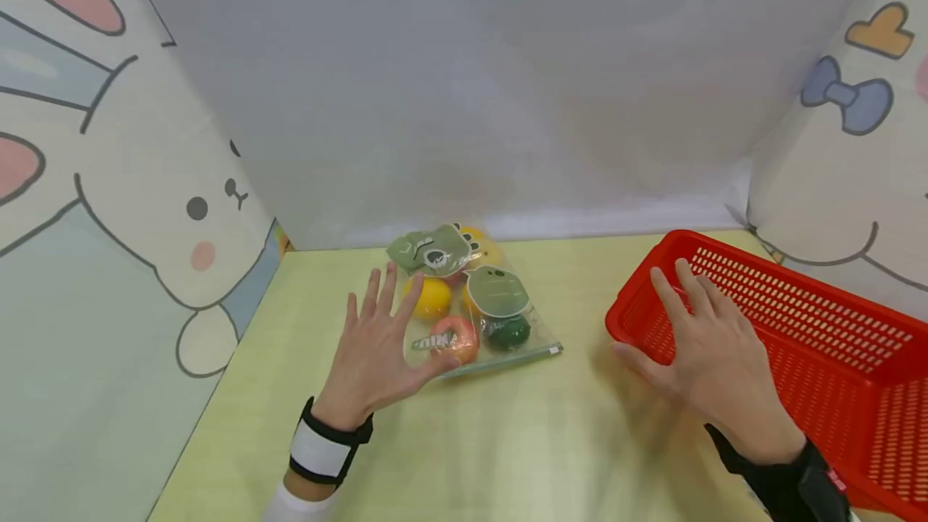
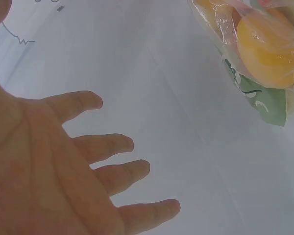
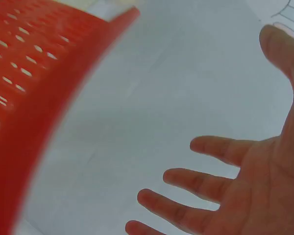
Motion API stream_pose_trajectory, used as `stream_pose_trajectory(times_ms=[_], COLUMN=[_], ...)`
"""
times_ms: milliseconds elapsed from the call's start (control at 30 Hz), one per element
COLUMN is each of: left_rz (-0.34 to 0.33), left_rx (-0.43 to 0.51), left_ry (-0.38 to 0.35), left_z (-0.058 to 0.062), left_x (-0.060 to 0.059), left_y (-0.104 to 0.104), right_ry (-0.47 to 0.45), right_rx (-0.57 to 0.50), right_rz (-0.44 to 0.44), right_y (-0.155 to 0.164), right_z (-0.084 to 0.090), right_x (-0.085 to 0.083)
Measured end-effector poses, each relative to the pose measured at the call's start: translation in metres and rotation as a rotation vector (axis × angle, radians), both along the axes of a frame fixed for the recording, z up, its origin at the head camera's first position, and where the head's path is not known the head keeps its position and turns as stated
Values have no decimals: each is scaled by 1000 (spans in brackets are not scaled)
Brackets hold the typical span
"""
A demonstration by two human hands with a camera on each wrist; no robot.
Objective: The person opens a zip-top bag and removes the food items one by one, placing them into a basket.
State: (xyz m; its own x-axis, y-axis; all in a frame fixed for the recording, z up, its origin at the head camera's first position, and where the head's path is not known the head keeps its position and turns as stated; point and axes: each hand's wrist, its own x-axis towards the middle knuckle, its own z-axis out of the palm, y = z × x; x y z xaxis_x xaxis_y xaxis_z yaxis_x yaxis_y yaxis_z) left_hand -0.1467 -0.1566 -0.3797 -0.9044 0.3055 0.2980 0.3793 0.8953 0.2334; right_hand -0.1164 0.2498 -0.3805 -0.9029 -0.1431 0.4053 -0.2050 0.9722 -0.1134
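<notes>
From the head view, a clear zip bag (image 1: 474, 308) printed with green cartoon dinosaurs lies on the pale yellow table (image 1: 507, 441) at about 12 o'clock, holding a yellow ball (image 1: 432, 296), an orange ring (image 1: 457, 338) and a dark green piece (image 1: 507, 332); the left hand (image 1: 377, 349) hovers at its left edge with fingers spread wide, while the right hand (image 1: 706, 353), fingers straight, reaches over the rim of the red perforated basket (image 1: 812, 321) at 3 o'clock, with bunny-print panels (image 1: 109, 208) and a plain white backdrop (image 1: 478, 79) around. The left wrist view shows the open palm (image 2: 44, 166) holding nothing, the bag's yellow ball up at 1 o'clock. The right wrist view shows splayed fingers (image 3: 220, 149) beside the blurred basket wall (image 3: 34, 83); no writing is readable.
</notes>
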Motion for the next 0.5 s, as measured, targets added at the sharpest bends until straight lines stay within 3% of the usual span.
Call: stream_pose_trajectory(times_ms=[267, 400, 500], left_rz=[-21, -25, -79], left_rx=[-16, -24, -37], left_ry=[-6, -23, -26], left_z=[-5, -10, -17], left_x=[-2, -4, -9], left_y=[6, 10, 21], right_ry=[103, 208, 246], right_rx=[-71, -68, -80], right_rz=[-97, -103, -114], right_y=[9, 16, 19], right_z=[-33, -45, -51], right_x=[29, 39, 43])
